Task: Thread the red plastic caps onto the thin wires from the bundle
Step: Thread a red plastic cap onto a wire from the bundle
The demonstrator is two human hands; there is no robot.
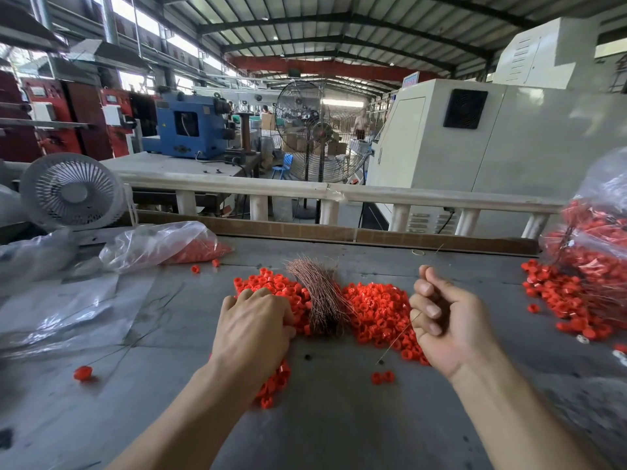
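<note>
A heap of red plastic caps (pixel 376 310) lies in the middle of the grey table (pixel 339 418). A bundle of thin copper-coloured wires (pixel 317 293) rests across the heap, its ends fanned toward the far side. My left hand (pixel 252 323) lies palm down on the left part of the heap, fingertips among the caps. My right hand (pixel 444 320) is palm up to the right of the heap, fingers curled, pinching one thin wire (pixel 400 337) that runs from above the hand down toward the table.
A clear bag of red caps (pixel 163 244) lies at the back left beside a white desk fan (pixel 73 191). A bag and pile of wired caps (pixel 587 283) fill the right edge. One cap on a wire (pixel 83 373) lies front left. Plastic sheets (pixel 64 313) cover the left.
</note>
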